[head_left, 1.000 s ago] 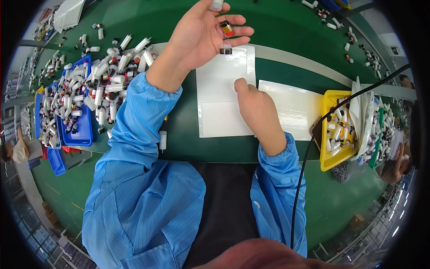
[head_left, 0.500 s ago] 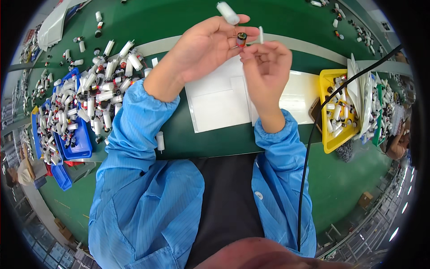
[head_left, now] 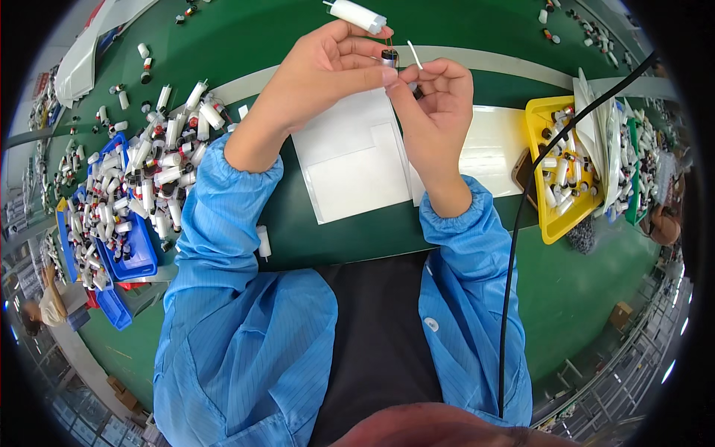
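My left hand (head_left: 316, 74) is closed, thumb and fingers pinching a small dark-topped cylindrical part (head_left: 389, 56). Thin reddish wires run up from that part toward a white cylinder (head_left: 357, 15), which rests along my left fingertips, tilted, with a translucent end cap. Close beside it, my right hand (head_left: 439, 108) has its fingers curled in, the thumb tip near the small part. A thin white stick (head_left: 415, 55) juts up from the right fingers. Below both hands lie white sheets (head_left: 346, 171) on the green table. What else the right palm holds is partly hidden.
Left, a large pile of white cylinders (head_left: 171, 134) lies beside blue bins (head_left: 138, 257) filled with similar pieces. A yellow bin (head_left: 547, 216) with more stands at right. One loose cylinder (head_left: 264, 242) is near the table's front edge. A black cable (head_left: 514, 268) hangs across the right side.
My left thumb has closed over the small part, and the white cylinder has swung left and lies flatter. My right hand has shifted slightly left, and its white stick now leans more.
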`<state>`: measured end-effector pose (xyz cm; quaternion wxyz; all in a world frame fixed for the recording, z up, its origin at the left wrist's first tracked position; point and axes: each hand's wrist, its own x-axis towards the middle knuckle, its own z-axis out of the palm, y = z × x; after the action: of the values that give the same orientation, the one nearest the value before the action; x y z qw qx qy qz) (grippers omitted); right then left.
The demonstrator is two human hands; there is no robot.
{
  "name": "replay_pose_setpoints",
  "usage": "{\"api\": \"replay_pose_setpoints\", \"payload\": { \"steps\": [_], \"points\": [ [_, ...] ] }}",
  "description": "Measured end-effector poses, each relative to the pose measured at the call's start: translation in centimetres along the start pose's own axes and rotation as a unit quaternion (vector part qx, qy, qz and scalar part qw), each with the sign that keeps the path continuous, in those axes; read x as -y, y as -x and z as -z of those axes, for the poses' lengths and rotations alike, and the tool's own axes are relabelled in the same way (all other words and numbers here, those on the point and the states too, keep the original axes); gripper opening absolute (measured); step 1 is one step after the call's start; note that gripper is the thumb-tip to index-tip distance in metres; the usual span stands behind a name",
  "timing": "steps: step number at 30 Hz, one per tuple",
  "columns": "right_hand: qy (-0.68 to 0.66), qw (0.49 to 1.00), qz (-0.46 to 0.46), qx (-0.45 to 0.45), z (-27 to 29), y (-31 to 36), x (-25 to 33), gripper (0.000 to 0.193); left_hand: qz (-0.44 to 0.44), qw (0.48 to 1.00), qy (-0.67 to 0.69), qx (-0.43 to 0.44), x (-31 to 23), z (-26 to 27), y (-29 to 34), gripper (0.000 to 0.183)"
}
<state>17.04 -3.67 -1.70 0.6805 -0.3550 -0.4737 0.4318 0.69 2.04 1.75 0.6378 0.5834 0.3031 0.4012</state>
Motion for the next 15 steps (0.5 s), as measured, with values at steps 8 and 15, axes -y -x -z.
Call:
{"api": "replay_pose_setpoints", "payload": {
  "steps": [8,15],
  "points": [
    [0.066,0.996,0.059,-0.009,-0.1,0.2,-1.0,0.037,0.017,0.999,0.031,-0.019,0.2,-0.1,0.0,0.047],
    [0.037,0.996,0.077,0.012,0.9,-0.4,-0.2,0.028,-0.017,0.990,0.135,0.025,0.6,0.0,-0.5,0.029]
  ]
}}
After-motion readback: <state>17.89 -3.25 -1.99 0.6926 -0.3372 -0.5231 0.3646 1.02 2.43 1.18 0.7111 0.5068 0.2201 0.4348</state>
